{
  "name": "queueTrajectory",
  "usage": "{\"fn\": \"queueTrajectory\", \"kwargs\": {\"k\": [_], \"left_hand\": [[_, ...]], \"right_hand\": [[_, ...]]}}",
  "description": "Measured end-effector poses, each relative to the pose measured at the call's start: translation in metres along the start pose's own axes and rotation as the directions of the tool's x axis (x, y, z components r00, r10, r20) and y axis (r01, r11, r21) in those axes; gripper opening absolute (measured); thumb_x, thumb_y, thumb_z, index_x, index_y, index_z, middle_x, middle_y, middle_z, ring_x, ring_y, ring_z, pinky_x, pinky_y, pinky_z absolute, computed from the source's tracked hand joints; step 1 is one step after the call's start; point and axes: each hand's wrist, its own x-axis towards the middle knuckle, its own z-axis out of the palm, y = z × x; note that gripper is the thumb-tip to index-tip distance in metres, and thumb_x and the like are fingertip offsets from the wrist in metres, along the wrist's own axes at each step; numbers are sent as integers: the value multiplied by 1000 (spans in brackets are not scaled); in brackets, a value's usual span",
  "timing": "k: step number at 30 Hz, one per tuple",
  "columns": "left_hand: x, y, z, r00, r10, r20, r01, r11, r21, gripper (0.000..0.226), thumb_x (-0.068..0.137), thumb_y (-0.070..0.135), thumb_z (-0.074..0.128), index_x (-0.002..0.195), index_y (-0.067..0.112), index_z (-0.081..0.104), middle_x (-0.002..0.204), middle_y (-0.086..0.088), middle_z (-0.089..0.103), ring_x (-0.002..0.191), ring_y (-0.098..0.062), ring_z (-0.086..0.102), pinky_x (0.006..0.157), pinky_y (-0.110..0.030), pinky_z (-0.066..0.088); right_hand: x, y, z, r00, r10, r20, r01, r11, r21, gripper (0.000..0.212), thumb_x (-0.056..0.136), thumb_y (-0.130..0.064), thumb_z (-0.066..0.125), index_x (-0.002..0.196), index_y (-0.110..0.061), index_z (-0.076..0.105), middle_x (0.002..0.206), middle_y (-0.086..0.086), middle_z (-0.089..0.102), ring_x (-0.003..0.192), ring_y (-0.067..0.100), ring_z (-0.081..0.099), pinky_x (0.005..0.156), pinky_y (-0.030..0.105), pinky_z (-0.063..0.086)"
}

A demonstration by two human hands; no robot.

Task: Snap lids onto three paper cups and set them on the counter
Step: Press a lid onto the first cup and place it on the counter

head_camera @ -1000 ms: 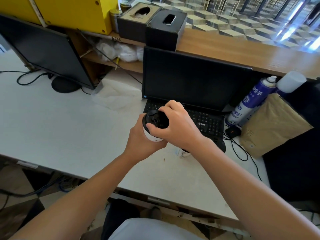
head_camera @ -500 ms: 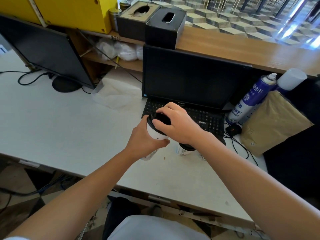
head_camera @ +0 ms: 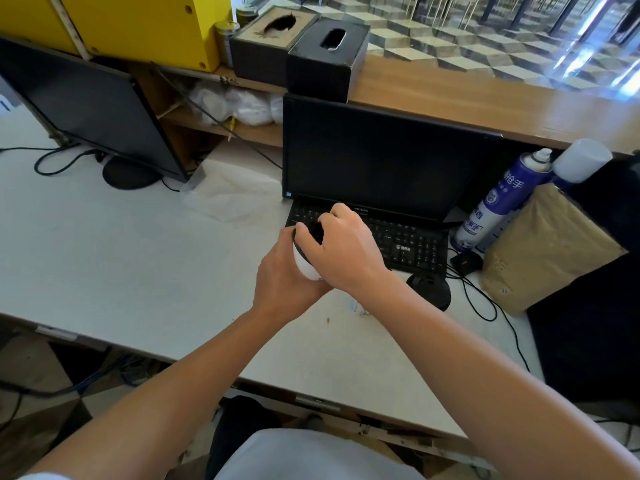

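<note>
My left hand (head_camera: 284, 285) wraps around a white paper cup (head_camera: 304, 265) held above the white desk (head_camera: 121, 258). A black lid (head_camera: 316, 232) sits on the cup's top, and my right hand (head_camera: 343, 251) presses down over it with the fingers curled on the rim. Most of the cup and lid are hidden by both hands. To the right, behind my right forearm, a second cup with a black lid (head_camera: 429, 289) stands on the desk, with part of its printed side (head_camera: 358, 308) showing under the arm.
A black keyboard (head_camera: 398, 240) and monitor (head_camera: 381, 161) stand just beyond my hands. A second monitor (head_camera: 86, 109) is at the left. A spray can (head_camera: 498, 206), a brown paper bag (head_camera: 543, 251), a mouse (head_camera: 465, 263) and cables sit at the right. Tissue boxes (head_camera: 298, 46) rest on the wooden counter (head_camera: 485, 98).
Both hands with the cup have drifted slightly away from me toward the keyboard, and the right hand has closed further over the lid. The second lidded cup now shows more fully.
</note>
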Motion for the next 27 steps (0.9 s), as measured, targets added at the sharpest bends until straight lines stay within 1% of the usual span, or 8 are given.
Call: {"fn": "queueTrajectory", "kwargs": {"k": [6,11,15,18,20,22,24,27], "left_hand": [[7,2,-6,994,-1,108,23,978,-206,76,53,56,84,110,50,35,93,28,60,92,12,60,59,-2,46],[14,-4,-15,948,79,308,34,938,-346,70,58,40,86,118,43,51,105,20,66,103,-6,67,82,-26,58],[17,-3,-23,889,158,429,24,921,-389,66,61,26,85,116,47,55,109,13,69,107,-13,68,79,-21,58],[16,-4,-24,869,151,472,51,920,-388,67,61,27,85,120,39,56,109,9,70,107,-16,68,83,-29,59],[16,-5,-25,868,132,479,79,916,-394,66,59,29,85,119,38,58,109,7,71,106,-16,69,85,-32,58],[14,-5,-26,877,100,469,116,904,-410,60,56,30,85,110,44,63,105,5,74,101,-16,71,83,-33,57],[12,-5,-27,886,66,459,147,899,-413,58,51,36,85,103,51,65,103,10,74,101,-13,71,84,-33,57],[12,-5,-28,888,43,458,172,892,-418,65,48,40,84,108,43,62,103,12,74,104,-13,69,91,-39,56]], "right_hand": [[5,5,-14,981,-191,8,191,982,0,46,98,-47,57,78,-7,67,84,5,55,76,17,51,67,32,48],[2,16,-26,916,-397,53,392,916,85,52,91,-50,51,94,-4,75,92,9,61,84,21,56,74,36,51],[-2,23,-26,868,-496,-15,495,861,115,49,90,-42,55,97,2,75,92,14,63,82,27,58,73,40,51],[-3,27,-23,842,-539,-30,538,833,126,47,90,-41,58,101,2,75,96,12,64,86,26,59,77,38,52],[-1,32,-21,880,-474,14,459,858,230,47,88,-45,62,111,-7,74,105,4,66,98,21,60,86,33,52],[0,34,-20,963,-241,122,160,873,461,48,86,-54,61,116,-20,73,108,-9,67,106,11,61,93,30,51],[-1,35,-14,964,-35,262,-153,735,661,47,89,-58,52,113,-26,76,107,-12,72,107,7,65,99,35,51],[-6,38,-2,945,86,314,-315,493,811,46,99,-48,43,109,-21,79,109,2,79,112,19,70,110,48,46]]}}
